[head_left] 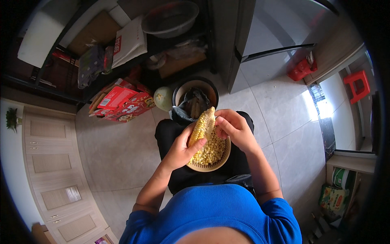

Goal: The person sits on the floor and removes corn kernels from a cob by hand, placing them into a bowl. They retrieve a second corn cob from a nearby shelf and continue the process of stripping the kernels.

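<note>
A yellow corn cob (202, 128) stands tilted over my lap, its upper part pale and stripped on the right side, with rows of kernels on the left. My left hand (183, 148) is wrapped round its lower part, thumb across the front. Close to the cob's upper right edge, my right hand (235, 130) has its fingers curled in and its thumb bent over them; what lies between them is hidden. Below both hands, a round tan basket (211, 168) rests on my lap, holding many loose corn kernels (215, 150).
Just beyond my knees stands a round bin (177, 95) with a dark liner and husk-like scraps. A pale green melon (163, 98) and a red carton (126, 101) sit left of it. Dark shelving with a clear basin (170, 20) is behind; a grey fridge (276, 36) stands at far right.
</note>
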Demonstrator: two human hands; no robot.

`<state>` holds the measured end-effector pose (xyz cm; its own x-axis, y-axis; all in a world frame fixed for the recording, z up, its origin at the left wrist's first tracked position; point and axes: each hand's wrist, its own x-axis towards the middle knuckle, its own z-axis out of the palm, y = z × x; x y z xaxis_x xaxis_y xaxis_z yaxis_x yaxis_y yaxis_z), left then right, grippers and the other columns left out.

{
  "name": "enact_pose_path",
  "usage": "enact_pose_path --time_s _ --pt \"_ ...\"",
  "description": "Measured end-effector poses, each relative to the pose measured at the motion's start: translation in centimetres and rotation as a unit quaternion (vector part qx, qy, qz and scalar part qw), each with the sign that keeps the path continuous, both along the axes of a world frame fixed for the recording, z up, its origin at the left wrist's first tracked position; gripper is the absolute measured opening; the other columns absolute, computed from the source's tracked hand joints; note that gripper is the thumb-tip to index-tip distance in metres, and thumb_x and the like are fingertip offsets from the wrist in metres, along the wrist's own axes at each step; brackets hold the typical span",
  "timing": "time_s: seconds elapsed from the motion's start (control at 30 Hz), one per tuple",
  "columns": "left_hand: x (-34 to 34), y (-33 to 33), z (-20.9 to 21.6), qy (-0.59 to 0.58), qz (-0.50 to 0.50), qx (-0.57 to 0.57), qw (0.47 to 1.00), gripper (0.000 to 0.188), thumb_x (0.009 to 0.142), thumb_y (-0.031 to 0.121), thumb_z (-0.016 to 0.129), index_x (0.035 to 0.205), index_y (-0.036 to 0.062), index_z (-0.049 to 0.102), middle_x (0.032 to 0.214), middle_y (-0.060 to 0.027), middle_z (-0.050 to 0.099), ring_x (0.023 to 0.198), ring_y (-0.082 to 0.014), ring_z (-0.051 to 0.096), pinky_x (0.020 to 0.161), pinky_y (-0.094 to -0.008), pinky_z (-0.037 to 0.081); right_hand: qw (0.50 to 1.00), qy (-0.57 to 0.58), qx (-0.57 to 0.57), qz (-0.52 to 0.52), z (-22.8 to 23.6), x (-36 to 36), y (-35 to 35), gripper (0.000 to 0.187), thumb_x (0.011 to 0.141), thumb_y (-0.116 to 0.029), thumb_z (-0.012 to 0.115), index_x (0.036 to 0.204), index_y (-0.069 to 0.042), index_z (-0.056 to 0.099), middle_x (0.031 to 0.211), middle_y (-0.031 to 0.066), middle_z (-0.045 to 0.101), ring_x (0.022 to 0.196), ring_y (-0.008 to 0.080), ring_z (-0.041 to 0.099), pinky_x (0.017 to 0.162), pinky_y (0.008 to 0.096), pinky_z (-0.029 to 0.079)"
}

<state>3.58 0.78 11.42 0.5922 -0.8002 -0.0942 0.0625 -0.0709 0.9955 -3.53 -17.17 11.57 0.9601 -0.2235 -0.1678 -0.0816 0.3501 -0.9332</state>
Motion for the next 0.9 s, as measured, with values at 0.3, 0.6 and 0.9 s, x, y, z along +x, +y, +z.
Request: enact_pose_path --time_s 0.3,0.6,0.9 --pt "-1.1 -0.4 0.7 -0.08 0.115 0.03 0.99 0.05 0.079 0.008 0.067 0.12 -0.0035 0.042 0.111 -0.0103 0.053 0.103 -0.014 0.051 0.086 -0.0276 0.043 0.995 -0.052 -0.055 -0.069 -0.3 -0.8 2.7 0.019 0.086 -0.003 0.056 0.102 0.002 0.05 0.091 0.0041 0.054 0.085 0.0073 0.054 0.074 0.0219 0.047" --pt "-0.9 -0.2 1.5 -0.202 0.067 0.076 0.974 0.059 0.071 0.007 0.072 0.121 -0.0003 0.042 0.112 -0.0129 0.053 0.105 -0.0199 0.052 0.086 -0.0318 0.043 0.996 -0.088 0.027 -0.011 -0.7 0.1 2.4 0.03 0.087 -0.01 0.058 0.113 0.002 0.049 0.096 0.0052 0.055 0.092 0.01 0.053 0.083 0.0252 0.045" --pt "-1.3 0.0 1.3 -0.25 0.085 0.093 0.96 0.058 0.072 0.011 0.072 0.121 -0.0009 0.043 0.107 -0.0172 0.057 0.1 -0.0265 0.058 0.085 -0.0334 0.046 0.993 -0.098 -0.07 0.003 0.4 -0.2 2.1 0.031 0.088 -0.007 0.054 0.117 0.003 0.048 0.103 0.0041 0.053 0.094 0.0094 0.051 0.083 0.0236 0.042"
